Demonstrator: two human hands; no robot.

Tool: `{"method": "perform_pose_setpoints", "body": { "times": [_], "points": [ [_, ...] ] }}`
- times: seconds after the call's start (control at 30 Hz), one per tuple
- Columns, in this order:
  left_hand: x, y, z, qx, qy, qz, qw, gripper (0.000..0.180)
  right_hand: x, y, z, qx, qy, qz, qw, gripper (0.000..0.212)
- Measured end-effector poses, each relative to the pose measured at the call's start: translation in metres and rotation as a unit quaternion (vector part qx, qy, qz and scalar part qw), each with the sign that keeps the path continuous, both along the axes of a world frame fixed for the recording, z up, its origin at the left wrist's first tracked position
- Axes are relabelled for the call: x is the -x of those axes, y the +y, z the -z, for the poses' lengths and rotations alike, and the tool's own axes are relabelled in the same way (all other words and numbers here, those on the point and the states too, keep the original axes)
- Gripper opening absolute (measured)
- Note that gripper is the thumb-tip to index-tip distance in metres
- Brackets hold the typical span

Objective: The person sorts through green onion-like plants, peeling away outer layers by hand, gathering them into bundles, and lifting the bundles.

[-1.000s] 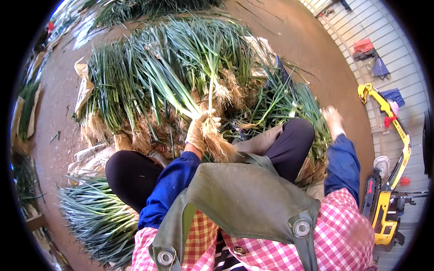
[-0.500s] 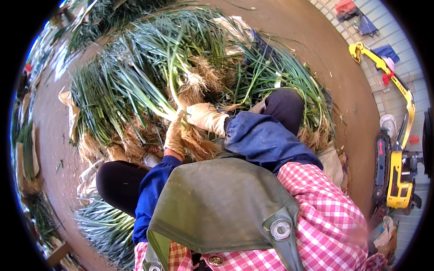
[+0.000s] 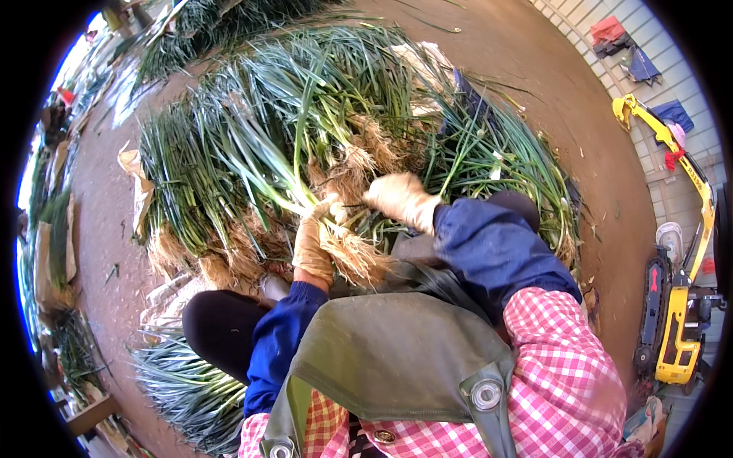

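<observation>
My left hand, in a tan glove, is closed round a small bunch of green onions just above the roots. Its leaves point up and left, and its pale, stringy roots hang to the right over my lap. To the right of that bunch is my right hand, gloved the same way and slightly blurred. Its fingers look curled together; whatever they may hold is hidden. Beside it, more roots stick out from a heap of green onions lying in front of me.
More green onions lie to the right and another bundle at lower left. A green apron covers my lap. A yellow toy-like excavator stands by the tiled strip at right. Brown ground surrounds the heap.
My right hand has moved away from my left hand, to the right. The left hand still grips the bunch, whose roots now point more to the right. The whole view has shifted slightly.
</observation>
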State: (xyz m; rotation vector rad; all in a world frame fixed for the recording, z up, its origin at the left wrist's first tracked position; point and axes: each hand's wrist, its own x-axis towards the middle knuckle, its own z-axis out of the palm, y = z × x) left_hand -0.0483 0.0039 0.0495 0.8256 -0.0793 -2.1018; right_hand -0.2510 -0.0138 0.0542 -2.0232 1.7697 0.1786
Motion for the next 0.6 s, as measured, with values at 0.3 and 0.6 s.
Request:
{"method": "perform_pose_setpoints", "body": {
  "times": [0.3, 0.6],
  "points": [
    [-0.038, -0.013, -0.133, 0.141, 0.307, -0.066, 0.939, 0.025, 0.023, -0.103, 0.047, 0.054, -0.048, 0.209, 0.975, 0.031],
    [-0.029, -0.023, -0.031, 0.071, 0.037, -0.078, 0.994, 0.026, 0.032, -0.061, -0.038, -0.133, -0.217, 0.119, 0.960, 0.026]
  ]
}}
